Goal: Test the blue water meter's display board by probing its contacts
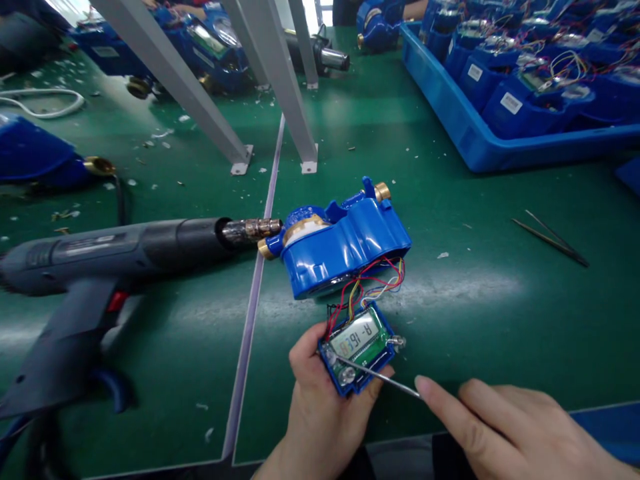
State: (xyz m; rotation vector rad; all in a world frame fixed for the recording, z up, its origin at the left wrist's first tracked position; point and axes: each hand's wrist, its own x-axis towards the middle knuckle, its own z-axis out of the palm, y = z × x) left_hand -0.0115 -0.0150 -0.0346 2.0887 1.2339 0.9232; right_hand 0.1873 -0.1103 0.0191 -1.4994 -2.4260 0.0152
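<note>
My left hand (327, 403) is closed around a small blue-cased circuit module with an LCD display (357, 335), its lit-up face turned upward. In my right hand (515, 427) is a thin metal rod (387, 380), gripped by closed fingers. Its tip touches the module's face near the lower left corner of the display; the handle end is hidden in the hand. Red, yellow, white and black wires (373, 287) run from the module to a blue water meter body (345, 243) with brass threaded ends, lying on its side just beyond.
A hot air gun (125, 253) lies at left, its nozzle close to the meter's brass end. Tweezers (553, 239) rest at right. Behind them a blue tray (475, 150) holds several meters. Grey metal legs (285, 87) stand on the green table (450, 320), with more meters at back left.
</note>
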